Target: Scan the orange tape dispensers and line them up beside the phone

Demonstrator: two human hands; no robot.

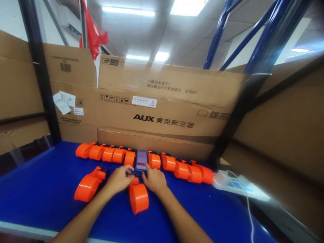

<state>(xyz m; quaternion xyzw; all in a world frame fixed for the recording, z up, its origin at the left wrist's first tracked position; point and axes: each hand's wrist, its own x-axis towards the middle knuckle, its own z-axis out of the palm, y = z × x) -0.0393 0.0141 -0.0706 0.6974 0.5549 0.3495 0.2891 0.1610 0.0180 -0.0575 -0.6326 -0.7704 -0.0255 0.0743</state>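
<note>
A phone (141,159) with a lit screen stands among the orange pieces at the back of the blue table. My right hand (155,179) reaches to it, a finger stretched onto the lower part of the screen. Its thumb is by a dark part below the phone. My left hand (120,179) has its fingers curled on the dark end of an orange cylindrical piece (139,197). That piece's round body lies toward me, between my wrists. Left of my left forearm lies another orange cylindrical piece (87,187) with a dark end.
Several similar orange pieces (118,156) form a row along the back of the blue table (45,189). Behind them stands a cardboard wall (162,135). At right are a white power strip (240,187) and cable (249,216). Dark posts (47,84) frame the table.
</note>
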